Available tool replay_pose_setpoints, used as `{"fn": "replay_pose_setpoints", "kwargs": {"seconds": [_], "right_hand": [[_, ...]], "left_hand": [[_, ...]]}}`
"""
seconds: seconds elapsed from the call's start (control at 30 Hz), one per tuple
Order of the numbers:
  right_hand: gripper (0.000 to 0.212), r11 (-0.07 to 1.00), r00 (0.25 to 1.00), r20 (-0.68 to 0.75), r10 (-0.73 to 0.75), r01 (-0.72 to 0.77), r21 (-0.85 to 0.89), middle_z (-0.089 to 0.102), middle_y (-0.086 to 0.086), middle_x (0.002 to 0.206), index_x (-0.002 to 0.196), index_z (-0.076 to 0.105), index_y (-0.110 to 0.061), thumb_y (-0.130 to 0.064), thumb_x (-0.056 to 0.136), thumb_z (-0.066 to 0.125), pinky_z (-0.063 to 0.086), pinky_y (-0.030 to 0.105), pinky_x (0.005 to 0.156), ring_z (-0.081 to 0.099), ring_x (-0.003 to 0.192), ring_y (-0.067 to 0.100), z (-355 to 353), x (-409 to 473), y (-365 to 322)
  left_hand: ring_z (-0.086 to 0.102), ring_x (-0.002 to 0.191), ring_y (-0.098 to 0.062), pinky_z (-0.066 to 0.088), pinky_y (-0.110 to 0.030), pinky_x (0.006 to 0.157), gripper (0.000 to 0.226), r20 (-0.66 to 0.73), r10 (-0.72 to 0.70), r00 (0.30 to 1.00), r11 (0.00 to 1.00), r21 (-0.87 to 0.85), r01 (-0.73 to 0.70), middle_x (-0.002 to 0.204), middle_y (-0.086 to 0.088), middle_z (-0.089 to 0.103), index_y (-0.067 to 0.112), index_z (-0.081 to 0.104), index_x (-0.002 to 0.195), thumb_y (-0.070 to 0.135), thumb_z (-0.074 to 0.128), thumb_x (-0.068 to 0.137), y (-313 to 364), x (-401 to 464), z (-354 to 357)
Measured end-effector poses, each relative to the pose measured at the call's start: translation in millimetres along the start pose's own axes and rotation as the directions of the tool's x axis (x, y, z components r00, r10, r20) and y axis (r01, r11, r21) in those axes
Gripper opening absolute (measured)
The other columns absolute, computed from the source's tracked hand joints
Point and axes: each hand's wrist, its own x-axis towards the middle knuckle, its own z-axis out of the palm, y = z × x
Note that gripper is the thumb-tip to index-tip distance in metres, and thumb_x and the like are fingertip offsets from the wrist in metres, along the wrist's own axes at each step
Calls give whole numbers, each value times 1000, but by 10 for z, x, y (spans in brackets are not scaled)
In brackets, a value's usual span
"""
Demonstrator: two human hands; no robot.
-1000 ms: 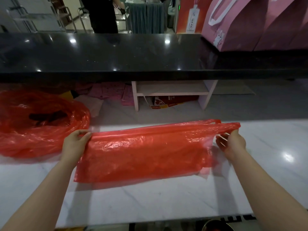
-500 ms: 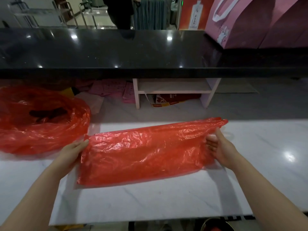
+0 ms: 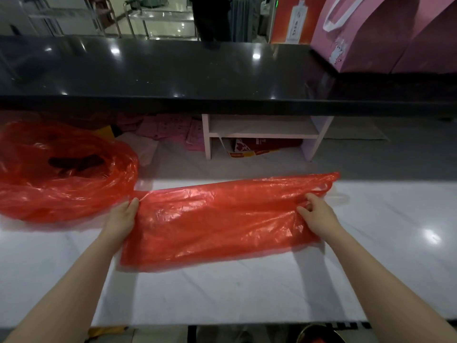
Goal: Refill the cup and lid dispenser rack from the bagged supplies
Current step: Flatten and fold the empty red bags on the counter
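Here, in the head view, a flattened, crinkled red translucent plastic bag (image 3: 217,219) lies lengthwise across the white marble-patterned counter (image 3: 222,293), stretched between the two hands. The left hand (image 3: 122,216) lies on the bag's left end, fingers fairly straight and pointing away from the person, its thumb side along the plastic's edge; whether any of it curls under the film cannot be told. The right hand (image 3: 317,214) grips the bag's right end, fingers curled into bunched plastic, with the bag's far right corner rising in a loose fold just beyond the knuckles. The hands are well apart, one at each end.

To the left on the same counter sits a larger, puffed-up red plastic bag (image 3: 61,172) with something dark showing through it; its edge is just beside the flattened bag's left tip. Behind, a glossy black raised countertop (image 3: 173,73) runs the full width, with a pink paper carrier bag (image 3: 385,33) standing on its right end. Under it stands a small white shelf unit (image 3: 264,129).
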Motion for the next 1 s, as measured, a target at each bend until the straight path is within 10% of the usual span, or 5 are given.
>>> {"fn": "replay_pose_setpoints", "kwargs": {"seconds": [0.13,0.4,0.6,0.8,1.0], "right_hand": [[26,996,997,-79,3,-10,-86,65,12,108,120,51,-16,-18,94,54,37,32,75,60,99,36,34,51,-1],[21,979,992,-124,10,-35,-200,65,16,104,112,44,-17,-29,96,51,39,38,72,61,93,41,99,65,-15],[19,977,989,-145,-13,-18,-213,64,16,105,109,43,-16,-28,96,50,39,39,71,61,91,42,123,37,-26],[21,974,991,-137,1,-32,-225,65,14,104,113,43,-16,-27,96,51,40,37,69,62,90,40,139,16,25],[30,989,990,-126,56,-73,-129,62,12,111,116,40,-18,-28,93,57,44,38,74,61,94,33,153,-30,23]], "left_hand": [[59,93,-44,38,-40,75,42,-63,71,996,986,155,-60,96,-29,65,-4,64,91,29,41,101,42,27,109],[53,112,-42,41,-47,91,45,-141,80,987,975,217,-48,125,-20,57,10,45,132,37,47,97,214,-92,101],[32,136,-36,25,-52,111,55,112,450,886,728,528,-436,147,-17,38,16,42,141,38,54,92,449,-241,234],[-14,146,-30,-10,-59,111,85,368,237,899,621,654,-432,160,2,-12,47,-6,148,84,-2,72,357,-249,600],[-20,143,-35,-11,-64,108,95,417,165,894,579,693,-430,158,0,-23,52,-28,137,96,0,58,238,-145,710]]}}
